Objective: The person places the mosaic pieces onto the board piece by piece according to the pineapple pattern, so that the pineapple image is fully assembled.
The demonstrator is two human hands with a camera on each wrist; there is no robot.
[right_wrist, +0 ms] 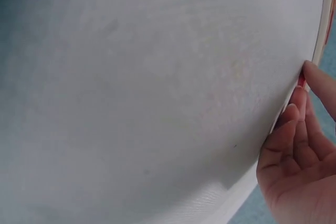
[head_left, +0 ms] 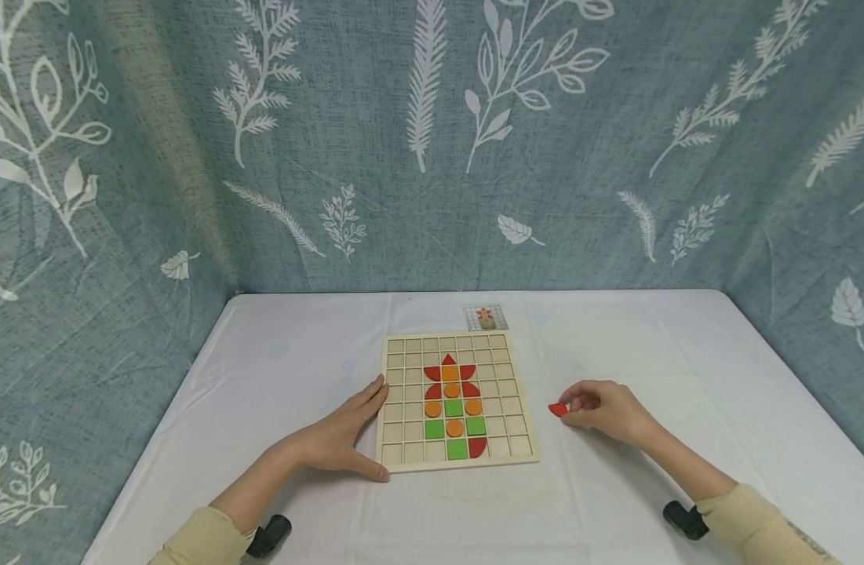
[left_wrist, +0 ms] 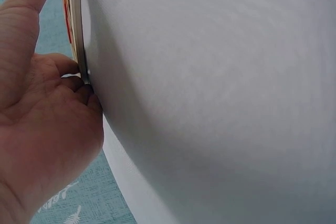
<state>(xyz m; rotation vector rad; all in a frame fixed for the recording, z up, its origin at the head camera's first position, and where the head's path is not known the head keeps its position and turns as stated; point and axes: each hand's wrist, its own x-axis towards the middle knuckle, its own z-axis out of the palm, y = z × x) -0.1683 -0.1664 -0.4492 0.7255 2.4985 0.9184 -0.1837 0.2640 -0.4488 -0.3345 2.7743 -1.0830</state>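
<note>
A square wooden grid board (head_left: 403, 433) lies on the table in the head view. Red, orange and green pieces fill its middle columns; a red quarter-circle (head_left: 477, 447) is in the bottom row beside a green square (head_left: 457, 449). My left hand (head_left: 336, 439) rests along the board's left edge, fingers extended and thumb at the near left corner. To the right of the board, my right hand (head_left: 608, 410) pinches a red piece (head_left: 557, 410) with a curved edge between thumb and fingertips. In the right wrist view the red piece (right_wrist: 301, 80) is mostly hidden by the fingers.
A small card (head_left: 497, 311) printed with a grid and a coloured figure lies just behind the board. The table (head_left: 297, 337) has a white cloth, and a blue-green leaf-patterned curtain (head_left: 375, 235) surrounds its back and sides. Black devices (head_left: 686, 520) sit at both wrists.
</note>
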